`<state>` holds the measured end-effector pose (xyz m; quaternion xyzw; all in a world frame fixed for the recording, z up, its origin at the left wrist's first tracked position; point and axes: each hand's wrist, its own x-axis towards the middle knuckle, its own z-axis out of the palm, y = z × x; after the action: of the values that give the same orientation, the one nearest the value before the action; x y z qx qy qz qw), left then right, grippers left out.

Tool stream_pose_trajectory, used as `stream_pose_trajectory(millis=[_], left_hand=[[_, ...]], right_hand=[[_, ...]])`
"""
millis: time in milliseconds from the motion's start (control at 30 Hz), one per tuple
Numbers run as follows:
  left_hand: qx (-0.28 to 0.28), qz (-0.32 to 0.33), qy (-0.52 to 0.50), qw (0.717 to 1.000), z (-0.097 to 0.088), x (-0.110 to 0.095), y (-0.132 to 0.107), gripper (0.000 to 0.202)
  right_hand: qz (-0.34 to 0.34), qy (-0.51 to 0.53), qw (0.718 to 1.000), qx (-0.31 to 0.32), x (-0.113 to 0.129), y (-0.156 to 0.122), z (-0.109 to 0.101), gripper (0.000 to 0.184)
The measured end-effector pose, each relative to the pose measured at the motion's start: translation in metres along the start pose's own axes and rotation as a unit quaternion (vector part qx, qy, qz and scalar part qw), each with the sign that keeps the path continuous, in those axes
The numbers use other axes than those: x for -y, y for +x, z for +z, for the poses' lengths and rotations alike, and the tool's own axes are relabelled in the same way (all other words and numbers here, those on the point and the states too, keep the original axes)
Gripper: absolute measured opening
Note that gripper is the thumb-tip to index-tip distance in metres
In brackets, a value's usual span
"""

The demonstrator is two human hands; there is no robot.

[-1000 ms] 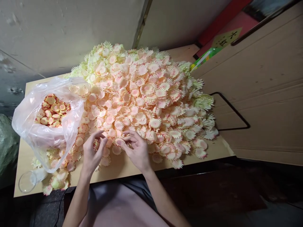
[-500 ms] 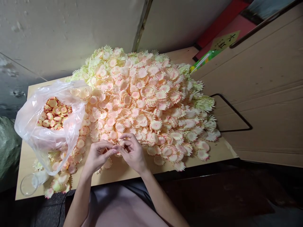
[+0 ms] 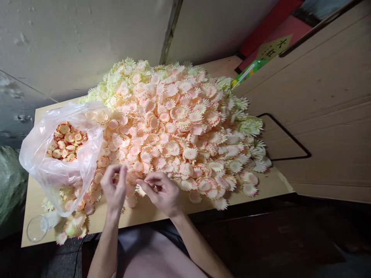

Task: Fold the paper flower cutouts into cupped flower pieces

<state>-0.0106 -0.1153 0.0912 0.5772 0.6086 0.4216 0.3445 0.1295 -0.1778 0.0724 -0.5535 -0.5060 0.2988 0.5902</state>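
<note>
A big heap of small pink and cream artificial flower heads (image 3: 179, 127) covers a wooden table (image 3: 145, 212). My left hand (image 3: 114, 189) hovers at the heap's near edge, thumb and fingers pinched on a small flower piece. Just to its right, my right hand (image 3: 162, 191) has its fingers curled and pinched on another flower piece. The two hands are a little apart. A clear plastic bag (image 3: 58, 154) with several orange-centred flower heads inside lies open to the left of my left hand.
A clear round lid or cup (image 3: 36, 228) lies at the table's near left corner. Cardboard sheets (image 3: 324, 108) with a black wire frame (image 3: 285, 135) stand to the right. A grey wall rises behind; a green sack (image 3: 8, 181) sits at the left.
The hands met fingertip to fingertip half a second ago and have now drawn apart; my left hand has moved left and up toward the bag.
</note>
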Motion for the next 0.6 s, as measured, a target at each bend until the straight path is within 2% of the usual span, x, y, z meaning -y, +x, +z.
stream_pose_trajectory(millis=[33,67,167,200,300,367,467,600], left_hand=[[-0.048,0.001,0.011,0.999,-0.003,0.003,0.005,0.023],[-0.056,0.008,0.019,0.998,-0.007,0.006,0.011,0.024],[0.018,0.045,0.056,0.997,-0.017,0.01,0.023,0.029],[0.026,0.059,0.057,0.996,-0.018,0.009,0.024,0.034],[0.047,0.075,0.027,0.996,-0.017,0.002,0.016,0.039],[0.104,0.071,0.003,0.992,-0.013,-0.001,0.007,0.034],[0.17,0.075,-0.017,0.982,-0.009,0.0,-0.004,0.03],[0.187,0.052,-0.046,0.98,-0.004,0.006,-0.009,0.029]], right_hand=[[-0.001,-0.004,1.0,0.001,0.0,-0.002,-0.003,0.009],[0.007,-0.006,1.0,0.006,0.0,-0.003,-0.007,0.009],[0.056,-0.013,0.998,0.033,-0.005,-0.002,-0.014,0.015],[0.076,-0.003,0.996,0.039,-0.008,0.0,-0.016,0.015],[0.138,0.063,0.987,0.044,-0.012,0.006,-0.016,0.021],[0.172,0.083,0.98,0.052,-0.012,0.009,-0.015,0.024],[0.163,0.036,0.983,0.072,-0.01,0.012,-0.014,0.02],[0.105,0.005,0.99,0.092,-0.008,0.015,-0.011,0.019]])
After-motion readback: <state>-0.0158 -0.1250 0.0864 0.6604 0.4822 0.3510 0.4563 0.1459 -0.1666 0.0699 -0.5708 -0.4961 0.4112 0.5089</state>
